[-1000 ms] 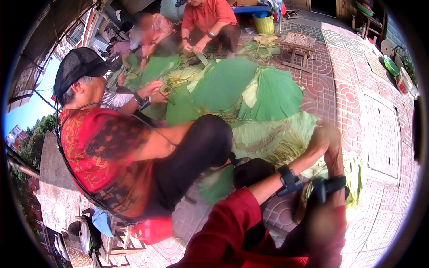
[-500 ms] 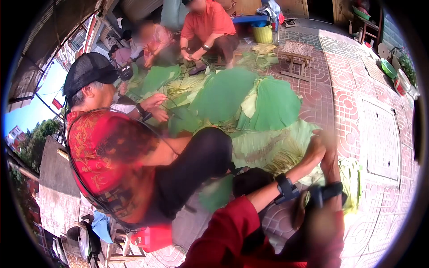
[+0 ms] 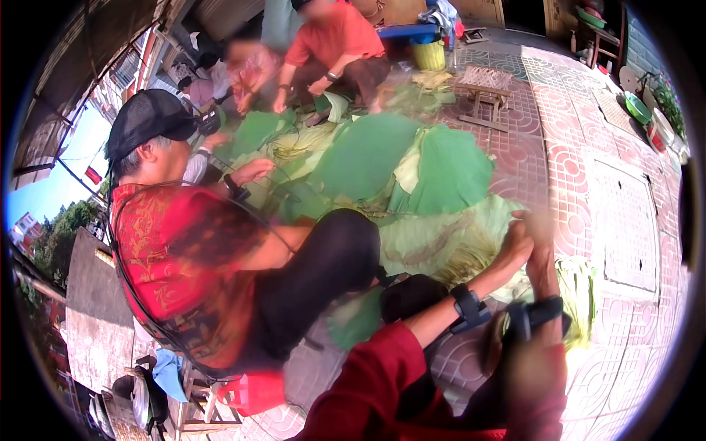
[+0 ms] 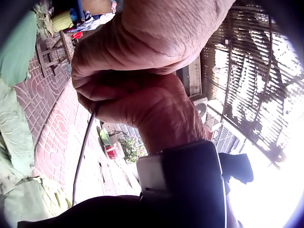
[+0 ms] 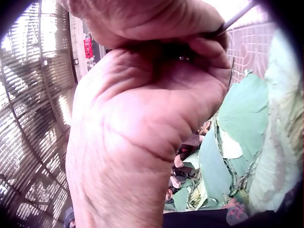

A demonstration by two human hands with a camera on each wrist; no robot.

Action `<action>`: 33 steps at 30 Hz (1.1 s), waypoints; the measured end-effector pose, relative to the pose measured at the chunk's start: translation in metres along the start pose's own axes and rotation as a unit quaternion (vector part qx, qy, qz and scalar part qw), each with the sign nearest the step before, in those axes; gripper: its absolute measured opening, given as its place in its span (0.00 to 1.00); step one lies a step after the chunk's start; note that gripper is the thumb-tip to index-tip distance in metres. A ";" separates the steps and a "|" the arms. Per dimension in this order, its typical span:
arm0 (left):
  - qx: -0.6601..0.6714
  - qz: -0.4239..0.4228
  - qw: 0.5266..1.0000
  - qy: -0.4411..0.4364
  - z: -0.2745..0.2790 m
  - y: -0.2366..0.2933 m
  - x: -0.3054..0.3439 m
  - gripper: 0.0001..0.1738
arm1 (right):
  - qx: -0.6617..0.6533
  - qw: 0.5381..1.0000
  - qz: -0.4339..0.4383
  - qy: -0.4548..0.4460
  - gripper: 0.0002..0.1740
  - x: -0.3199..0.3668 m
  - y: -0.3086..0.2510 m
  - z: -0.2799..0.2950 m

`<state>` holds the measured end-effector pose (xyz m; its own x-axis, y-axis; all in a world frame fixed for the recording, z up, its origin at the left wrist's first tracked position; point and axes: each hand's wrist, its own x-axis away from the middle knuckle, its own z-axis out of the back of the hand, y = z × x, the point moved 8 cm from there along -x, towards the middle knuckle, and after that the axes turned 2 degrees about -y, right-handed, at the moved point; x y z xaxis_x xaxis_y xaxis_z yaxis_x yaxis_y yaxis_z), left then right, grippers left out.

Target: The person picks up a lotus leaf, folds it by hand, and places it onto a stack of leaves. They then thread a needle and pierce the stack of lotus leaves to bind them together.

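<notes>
My left hand (image 3: 516,245) and right hand (image 3: 542,239) meet in front of me, fingers curled together. Between the fingertips they hold a thin dark cord-like strand (image 4: 82,161), which slants down from them in the left wrist view. The same strand (image 5: 241,16) sticks out at the upper right of the right wrist view. Its held part is hidden inside the fingers. Just beyond the hands, large pale green leaves (image 3: 419,242) lie spread on the ground. Darker green round leaves (image 3: 445,173) overlap farther off. A bundle of yellowish-green folded leaves (image 3: 579,290) lies right of my hands.
A person in a red patterned shirt (image 3: 165,257) sits close on my left, hands over the leaves. More people sit behind the leaves, one in a red-orange shirt (image 3: 334,37). A small wooden stool (image 3: 483,95) and a yellow bin (image 3: 429,55) stand at the back.
My hands stay together in nearly the same spot. The view shifts slightly, and the person on my left appears farther right. The person in red-orange at the back has leaned and moved the hands apart.
</notes>
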<state>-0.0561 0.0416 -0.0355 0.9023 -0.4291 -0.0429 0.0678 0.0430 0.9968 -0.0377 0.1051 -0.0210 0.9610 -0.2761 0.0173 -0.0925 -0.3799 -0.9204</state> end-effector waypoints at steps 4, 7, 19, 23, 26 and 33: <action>0.027 -0.001 0.999 -0.019 0.000 -0.004 -0.001 0.11 | 0.000 1.000 -0.022 0.014 0.19 0.002 0.000 -0.002; 0.021 -0.098 0.995 0.025 0.003 0.002 0.002 0.15 | -0.006 1.000 -0.010 0.009 0.19 -0.001 0.002 -0.002; 0.046 0.008 0.998 -0.044 0.003 0.012 0.004 0.17 | 0.024 1.000 0.002 0.000 0.19 -0.004 0.000 0.001; 0.013 -0.013 1.000 -0.018 0.000 -0.005 -0.004 0.17 | 0.012 1.000 -0.013 -0.001 0.19 -0.003 -0.001 0.000; 0.027 -0.056 0.998 -0.014 -0.004 -0.018 -0.006 0.16 | -0.002 1.000 -0.021 0.002 0.19 -0.005 0.001 0.002; 0.047 -0.138 0.989 -0.008 0.000 -0.009 0.001 0.16 | 0.002 0.999 -0.032 -0.001 0.20 -0.007 0.005 0.005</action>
<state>-0.0562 0.0404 -0.0449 0.8478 -0.4274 -0.3140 0.2699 -0.1620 0.9492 -0.0434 0.1096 -0.0282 0.9654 -0.2498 0.0750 -0.0303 -0.3931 -0.9190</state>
